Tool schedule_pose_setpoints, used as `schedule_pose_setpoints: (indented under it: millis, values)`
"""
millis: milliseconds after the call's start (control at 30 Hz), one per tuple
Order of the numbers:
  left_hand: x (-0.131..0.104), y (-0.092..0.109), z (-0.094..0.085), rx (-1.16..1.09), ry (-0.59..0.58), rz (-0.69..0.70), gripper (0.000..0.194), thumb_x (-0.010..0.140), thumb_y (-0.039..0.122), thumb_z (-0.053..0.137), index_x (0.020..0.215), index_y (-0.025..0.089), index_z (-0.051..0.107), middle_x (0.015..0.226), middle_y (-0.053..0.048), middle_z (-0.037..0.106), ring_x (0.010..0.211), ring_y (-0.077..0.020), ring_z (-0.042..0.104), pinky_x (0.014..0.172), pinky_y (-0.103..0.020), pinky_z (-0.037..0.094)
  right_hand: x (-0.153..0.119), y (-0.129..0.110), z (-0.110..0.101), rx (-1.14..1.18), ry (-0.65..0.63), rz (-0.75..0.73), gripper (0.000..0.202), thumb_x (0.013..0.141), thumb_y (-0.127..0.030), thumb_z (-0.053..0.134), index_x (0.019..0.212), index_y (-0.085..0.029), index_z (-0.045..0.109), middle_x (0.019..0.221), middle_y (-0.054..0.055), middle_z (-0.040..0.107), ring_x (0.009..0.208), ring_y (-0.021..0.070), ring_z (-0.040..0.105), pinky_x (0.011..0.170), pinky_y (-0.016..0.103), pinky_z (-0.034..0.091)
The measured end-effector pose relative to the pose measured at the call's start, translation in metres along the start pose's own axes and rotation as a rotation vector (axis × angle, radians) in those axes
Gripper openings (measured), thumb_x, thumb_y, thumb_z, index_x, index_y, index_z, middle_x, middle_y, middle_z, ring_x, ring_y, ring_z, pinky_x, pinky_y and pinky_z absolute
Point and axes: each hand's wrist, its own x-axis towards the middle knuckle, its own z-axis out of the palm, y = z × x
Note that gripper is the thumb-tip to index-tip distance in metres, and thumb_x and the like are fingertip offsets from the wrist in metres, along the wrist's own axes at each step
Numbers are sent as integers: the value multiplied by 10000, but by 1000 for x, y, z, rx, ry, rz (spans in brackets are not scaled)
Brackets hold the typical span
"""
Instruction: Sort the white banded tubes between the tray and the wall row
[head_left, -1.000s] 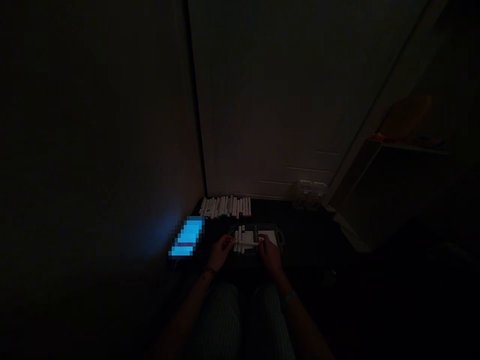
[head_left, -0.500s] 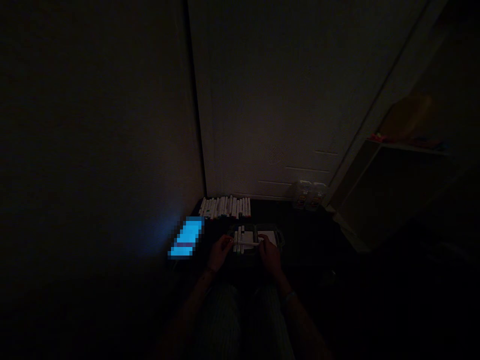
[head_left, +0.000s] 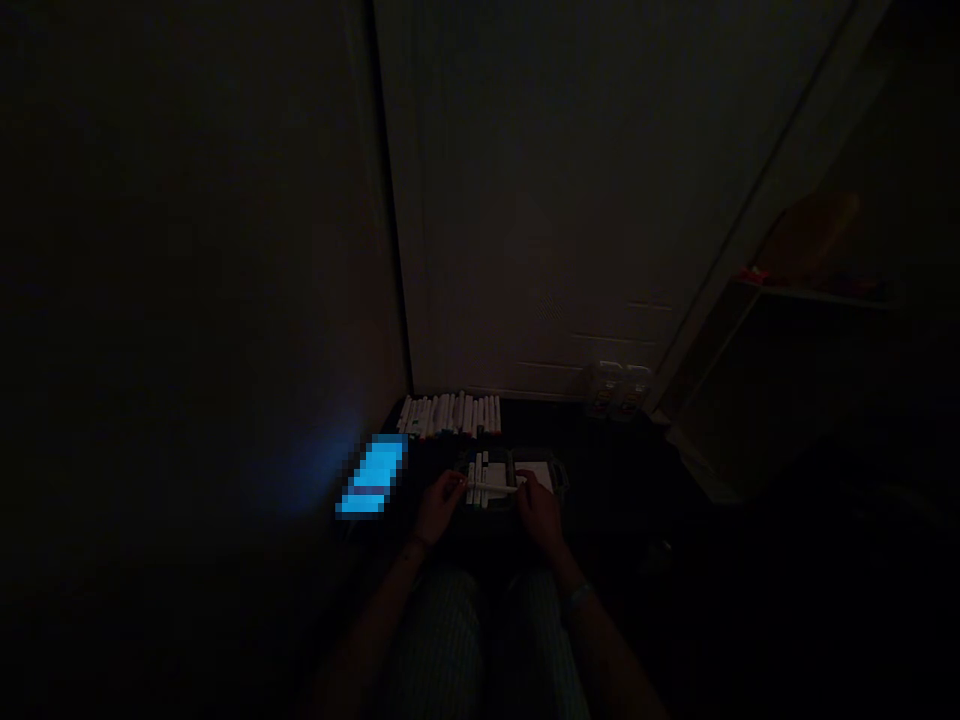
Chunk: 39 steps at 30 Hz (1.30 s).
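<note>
1. Held a white marker [head_left: 496,488] crosswise between left hand [head_left: 448,488] and right hand [head_left: 535,494], fingers apparently pinched narrow at either end; could not tell exact fingertip contact in the gloom.
2. Gripped both ends probably for level control, over the open case [head_left: 559,466] near the desk's [head_left: 622,475] front edge.
3. Saw three markers [head_left: 478,465] side by side in the case's left half, probably aligned to fit, beside a white sheet [head_left: 496,470].
4. Found a marker row [head_left: 450,415] along the rear edge by the left corner, probably spread for easy picking.
5. Noted a lit screen [head_left: 375,475] at the left edge, limiting leftward movement.
6. Had more room rightward, with clear containers [head_left: 619,390] well back near the rear right corner.
</note>
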Motion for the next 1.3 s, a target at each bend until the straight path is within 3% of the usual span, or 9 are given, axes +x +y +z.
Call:
schedule_pose_setpoints:
  millis: [533, 1033, 1300]
  values:
    - [-1, 6, -2, -5, 25, -1, 313, 720, 455, 471, 825, 175, 566, 718, -3, 593, 680, -138, 539, 627, -240, 418, 2, 1, 2, -10, 15, -17, 306, 874, -273, 277, 1105, -226, 473, 873, 18, 619, 774, 116, 565, 657, 189, 353]
    - [1, 2, 0, -16, 59, -14, 302, 716, 452, 478, 821, 181, 560, 747, -12, 599, 718, -150, 549, 668, -258, 429, 2, 0, 0, -20, 5, -18, 301, 865, -298, 298, 1089, -226, 487, 814, 10, 616, 731, 110, 562, 626, 179, 346]
    - [1, -3, 0, -10, 18, 12, 287, 735, 433, 462, 841, 185, 557, 721, -1, 583, 674, -133, 531, 620, -234, 414, 1, 0, -1, 12, 7, -13, 307, 879, -289, 264, 1079, -229, 490, 877, 18, 615, 794, 118, 557, 662, 188, 351]
